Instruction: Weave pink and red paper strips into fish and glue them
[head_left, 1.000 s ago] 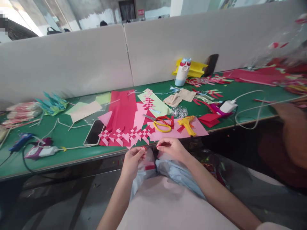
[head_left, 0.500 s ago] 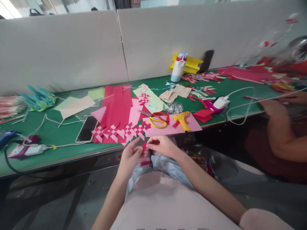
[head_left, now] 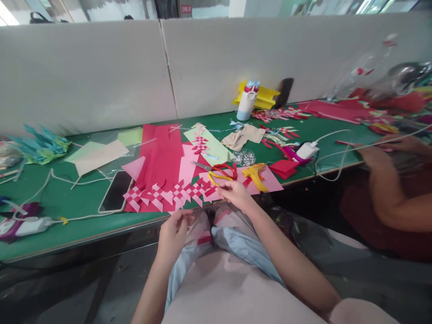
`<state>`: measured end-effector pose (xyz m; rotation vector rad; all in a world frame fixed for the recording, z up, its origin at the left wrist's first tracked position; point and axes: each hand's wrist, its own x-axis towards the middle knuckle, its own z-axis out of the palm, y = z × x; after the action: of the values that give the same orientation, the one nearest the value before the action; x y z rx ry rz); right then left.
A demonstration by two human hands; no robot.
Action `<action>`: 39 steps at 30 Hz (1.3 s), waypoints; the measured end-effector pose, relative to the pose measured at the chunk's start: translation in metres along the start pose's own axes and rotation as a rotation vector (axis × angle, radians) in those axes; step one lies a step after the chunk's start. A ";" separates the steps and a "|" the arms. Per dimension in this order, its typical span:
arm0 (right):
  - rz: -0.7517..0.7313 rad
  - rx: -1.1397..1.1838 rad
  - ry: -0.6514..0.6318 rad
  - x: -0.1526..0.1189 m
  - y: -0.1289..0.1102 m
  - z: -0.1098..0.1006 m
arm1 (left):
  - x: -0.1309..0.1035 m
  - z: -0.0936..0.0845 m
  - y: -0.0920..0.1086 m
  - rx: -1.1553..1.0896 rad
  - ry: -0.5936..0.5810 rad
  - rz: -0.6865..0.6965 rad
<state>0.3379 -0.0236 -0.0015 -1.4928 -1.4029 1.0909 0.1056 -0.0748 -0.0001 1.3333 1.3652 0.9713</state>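
Observation:
My right hand [head_left: 235, 194] pinches a small red paper piece [head_left: 210, 191] at the table's front edge. That piece is beside a row of woven pink-and-red paper pieces [head_left: 178, 192]. Over my lap, my left hand [head_left: 173, 228] is loosely curled with its fingers apart, and nothing shows in it. Just beyond my right hand lie scissors [head_left: 221, 173] with red and yellow handles, partly covered by the hand. A yellow glue gun [head_left: 255, 176] rests on pink paper [head_left: 274, 181] to the right. Red and pink strips [head_left: 204, 238] lie on my lap.
A phone [head_left: 115, 192] lies left of large red paper sheets [head_left: 161, 150]. White cables and power sockets [head_left: 305, 152] are on the green table [head_left: 81, 225]. A bottle [head_left: 248, 101] stands near the white partition [head_left: 209, 67]. Another person's arm [head_left: 381, 193] is at the right.
My hands have separated. The right one has moved forward to the table edge with the red paper piece; the left one has let go and drawn back left. The view has shifted slightly.

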 end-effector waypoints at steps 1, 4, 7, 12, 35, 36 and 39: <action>-0.015 -0.037 0.008 0.008 -0.001 0.000 | 0.002 -0.002 0.000 0.038 0.000 0.010; -0.036 -0.121 0.007 0.031 -0.006 0.004 | 0.006 -0.009 0.000 0.154 0.000 0.042; -0.071 -0.219 -0.005 0.049 -0.014 0.015 | 0.010 -0.014 0.000 0.263 0.001 0.055; -0.127 -0.399 -0.041 0.065 -0.030 0.034 | 0.013 -0.016 0.001 0.354 0.010 0.045; 0.288 -1.130 0.393 -0.005 0.019 -0.080 | 0.028 0.044 0.018 0.482 -0.167 0.312; 0.283 -1.122 0.385 -0.004 0.021 -0.081 | 0.027 0.045 0.018 0.490 -0.165 0.311; 0.246 -1.103 0.389 -0.005 0.025 -0.082 | 0.025 0.045 0.020 0.522 -0.152 0.307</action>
<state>0.4234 -0.0291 0.0005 -2.5140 -1.6213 0.0195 0.1553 -0.0514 0.0066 2.0124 1.3713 0.7087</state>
